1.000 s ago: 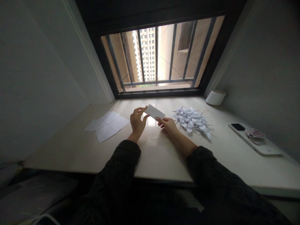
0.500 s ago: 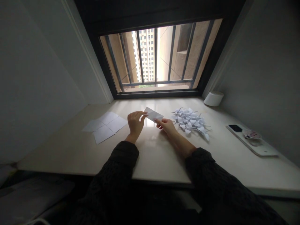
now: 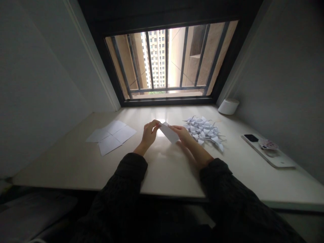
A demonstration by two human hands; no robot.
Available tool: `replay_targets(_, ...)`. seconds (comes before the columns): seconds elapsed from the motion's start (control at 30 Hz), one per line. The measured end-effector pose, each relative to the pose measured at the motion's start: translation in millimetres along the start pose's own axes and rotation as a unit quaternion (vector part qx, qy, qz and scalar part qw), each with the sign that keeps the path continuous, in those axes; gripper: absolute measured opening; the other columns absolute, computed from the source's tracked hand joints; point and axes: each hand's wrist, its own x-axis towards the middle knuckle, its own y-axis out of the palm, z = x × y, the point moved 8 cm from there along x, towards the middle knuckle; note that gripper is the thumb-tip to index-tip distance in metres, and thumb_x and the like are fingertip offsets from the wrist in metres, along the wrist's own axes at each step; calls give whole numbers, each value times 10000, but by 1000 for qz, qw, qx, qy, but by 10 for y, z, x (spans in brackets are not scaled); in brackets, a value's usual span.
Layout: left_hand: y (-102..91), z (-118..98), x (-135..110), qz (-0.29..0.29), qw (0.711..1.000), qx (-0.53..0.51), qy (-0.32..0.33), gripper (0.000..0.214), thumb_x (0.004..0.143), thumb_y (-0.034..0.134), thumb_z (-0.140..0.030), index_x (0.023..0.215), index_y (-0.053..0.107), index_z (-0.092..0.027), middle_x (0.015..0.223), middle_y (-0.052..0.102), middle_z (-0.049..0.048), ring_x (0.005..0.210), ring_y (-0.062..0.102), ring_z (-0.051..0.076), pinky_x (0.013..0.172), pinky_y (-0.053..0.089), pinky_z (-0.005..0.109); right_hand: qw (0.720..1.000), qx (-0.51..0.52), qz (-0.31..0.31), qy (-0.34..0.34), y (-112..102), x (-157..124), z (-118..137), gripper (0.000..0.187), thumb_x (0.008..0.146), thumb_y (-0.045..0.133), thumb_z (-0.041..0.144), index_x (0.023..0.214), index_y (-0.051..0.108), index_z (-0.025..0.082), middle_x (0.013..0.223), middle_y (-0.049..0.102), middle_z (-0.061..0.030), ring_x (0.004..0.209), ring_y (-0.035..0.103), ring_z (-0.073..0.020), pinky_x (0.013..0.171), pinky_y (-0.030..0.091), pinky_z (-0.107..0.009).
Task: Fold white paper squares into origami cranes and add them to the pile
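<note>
Between my two hands is a folded piece of white paper [image 3: 170, 133], held above the pale sill and slanting down to the right. My left hand [image 3: 150, 131] pinches its upper left corner between thumb and fingers. On the paper's upper right side, my right hand [image 3: 181, 131] grips the edge, its fingers partly hidden by the sheet. A pile of small folded white paper pieces with thin pointed ends, like paper cranes [image 3: 204, 129], lies just beyond my right hand. Flat white paper squares [image 3: 111, 143] are spread on the sill left of my left hand.
A smooth pale windowsill [image 3: 162, 172] runs under everything. Toward the right wall lies a white phone-like device [image 3: 272, 155] with a dark camera panel and a round grip. A white cylinder [image 3: 228, 106] stands in the back right corner, near the barred window [image 3: 167, 67].
The folded paper has turned in my hands, its lower right end now pointing more toward me. My right hand has shifted to its upper edge. The view has moved slightly.
</note>
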Motion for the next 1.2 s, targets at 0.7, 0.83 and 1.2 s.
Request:
replay_targets(0.7,242,295,-180,47,989,-2,-141,359,722,668,-473,916,707,-174,787,713,35,796,651,215,699,470,279,947,-196,-203,-150,-214,-230,381,241,785,617,436,906,707,248,775,735,-35,681,678,-204,658,499,-297)
replay_targets(0.83,84,355,-83,26,989,28,-140,336,756,599,-483,718,698,-164,626,647,0,685,604,176,597,440,246,962,-127,-202,-129,-298,-138,271,304,733,659,497,863,709,227,743,731,-35,687,681,-214,649,504,-301)
replay_targets(1.2,1,509,-3,88,971,-39,-219,380,674,666,-513,705,693,-136,572,616,37,535,554,136,499,418,233,990,104,-75,-64,-177,24,105,684,613,737,476,1199,464,253,526,596,90,415,500,-108,412,378,-202)
